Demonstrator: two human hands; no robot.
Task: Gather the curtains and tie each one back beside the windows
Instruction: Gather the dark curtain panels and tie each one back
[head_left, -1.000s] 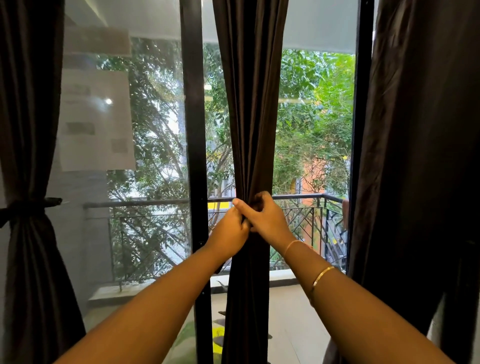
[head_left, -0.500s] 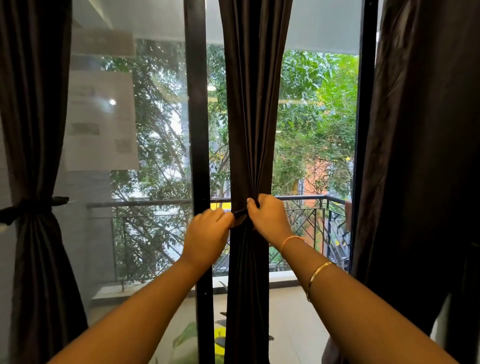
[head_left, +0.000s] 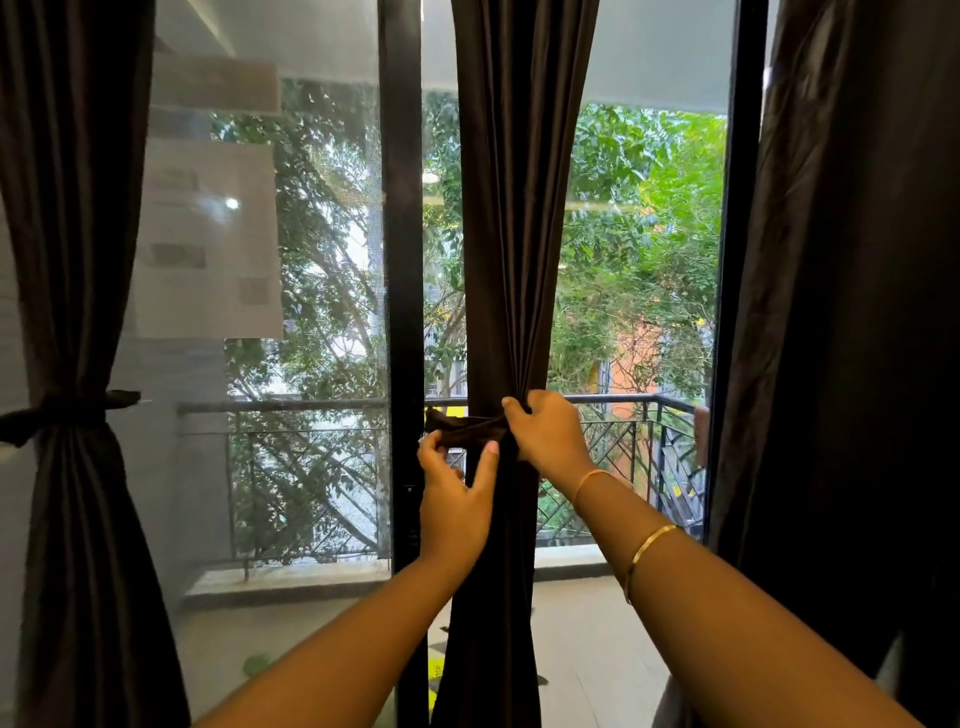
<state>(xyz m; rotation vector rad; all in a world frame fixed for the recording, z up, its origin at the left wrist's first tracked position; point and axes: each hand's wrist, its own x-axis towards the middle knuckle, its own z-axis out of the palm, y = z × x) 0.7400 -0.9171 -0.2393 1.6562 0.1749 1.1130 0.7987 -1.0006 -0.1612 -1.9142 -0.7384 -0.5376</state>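
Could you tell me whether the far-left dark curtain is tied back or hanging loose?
Tied back: a dark fabric band cinches the far-left dark brown curtain at its waist, gathering its folds.

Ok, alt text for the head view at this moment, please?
Two hands work a dark tie band around the gathered middle curtain at a window: the right hand grips the curtain at the band, the left hand pinches the band's loose end. The left curtain is tied back; the right curtain hangs loose.
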